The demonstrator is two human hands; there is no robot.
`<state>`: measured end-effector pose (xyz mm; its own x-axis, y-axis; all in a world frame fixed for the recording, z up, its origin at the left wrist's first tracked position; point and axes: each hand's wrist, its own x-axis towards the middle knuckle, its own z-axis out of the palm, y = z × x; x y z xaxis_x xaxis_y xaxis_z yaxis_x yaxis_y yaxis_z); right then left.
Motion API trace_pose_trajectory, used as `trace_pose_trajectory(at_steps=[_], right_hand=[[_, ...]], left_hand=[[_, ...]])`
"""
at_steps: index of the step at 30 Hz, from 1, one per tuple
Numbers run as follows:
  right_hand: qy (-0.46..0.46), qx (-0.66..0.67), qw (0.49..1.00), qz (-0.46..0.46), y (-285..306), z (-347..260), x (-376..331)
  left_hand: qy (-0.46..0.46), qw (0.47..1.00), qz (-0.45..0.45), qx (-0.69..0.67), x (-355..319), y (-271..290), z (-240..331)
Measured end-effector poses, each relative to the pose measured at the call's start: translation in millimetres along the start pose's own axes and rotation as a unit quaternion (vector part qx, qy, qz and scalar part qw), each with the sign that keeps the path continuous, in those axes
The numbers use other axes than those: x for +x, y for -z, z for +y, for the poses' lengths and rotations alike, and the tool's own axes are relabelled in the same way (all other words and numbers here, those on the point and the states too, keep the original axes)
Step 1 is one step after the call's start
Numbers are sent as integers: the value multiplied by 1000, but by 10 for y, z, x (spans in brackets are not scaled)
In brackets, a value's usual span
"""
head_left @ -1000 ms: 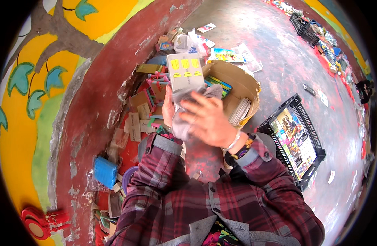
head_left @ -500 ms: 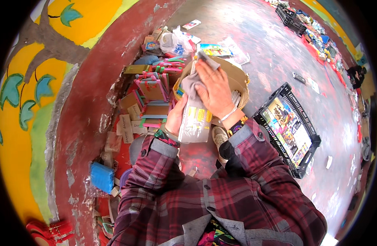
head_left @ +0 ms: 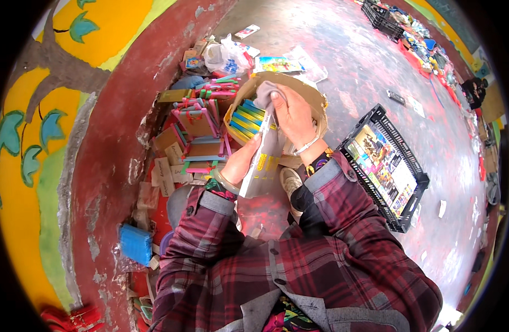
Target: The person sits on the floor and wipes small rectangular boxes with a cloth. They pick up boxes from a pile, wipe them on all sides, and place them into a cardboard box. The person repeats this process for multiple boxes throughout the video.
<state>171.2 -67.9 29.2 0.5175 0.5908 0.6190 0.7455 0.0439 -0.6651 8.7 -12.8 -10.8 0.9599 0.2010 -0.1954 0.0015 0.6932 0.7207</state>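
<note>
My left hand [head_left: 243, 160] grips a flat, clear-and-white packet [head_left: 269, 162] with yellow labels by its left side. The packet is tilted, so its narrow white edge shows. My right hand [head_left: 295, 117] pinches a grey cloth [head_left: 267, 94] against the packet's far end. Beyond both hands stands an open cardboard box [head_left: 319, 102]. Several blue and yellow flat items [head_left: 247, 120] lie in its left part; my right hand and the packet hide some of its inside.
Small pink, green and brown frames [head_left: 202, 122] are piled left of the box, by the red wall base. A black crate [head_left: 417, 178] with printed sheets stands at right. Behind the box lie a white plastic bag [head_left: 228, 57] and a colourful packet [head_left: 279, 65]. A blue package [head_left: 136, 244] sits lower left.
The packet has turned from face-up to nearly edge-on. My right hand has gone from lying flat on the cloth to pinching it at the far end. More of the box's contents shows.
</note>
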Motion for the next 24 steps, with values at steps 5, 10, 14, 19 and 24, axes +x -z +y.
trace_pose_trajectory(at_steps=[5,10,14,19,24], right_hand=[[112,-36,993,22,-29,-26,0],[-163,52,985,22,-21,250,21],[-339,284,884,150,39,359,133],[-189,238,943,137,134,-99,89],[-49,113,990,-67,-306,-220,-125]], left_hand=[[10,1000,2,12,-18,-26,4],[-27,999,-14,-17,-63,-59,57],[-144,988,-6,-59,-102,-123,274],[-85,977,56,-185,19,76,140],[-37,993,45,-105,152,335,-149]])
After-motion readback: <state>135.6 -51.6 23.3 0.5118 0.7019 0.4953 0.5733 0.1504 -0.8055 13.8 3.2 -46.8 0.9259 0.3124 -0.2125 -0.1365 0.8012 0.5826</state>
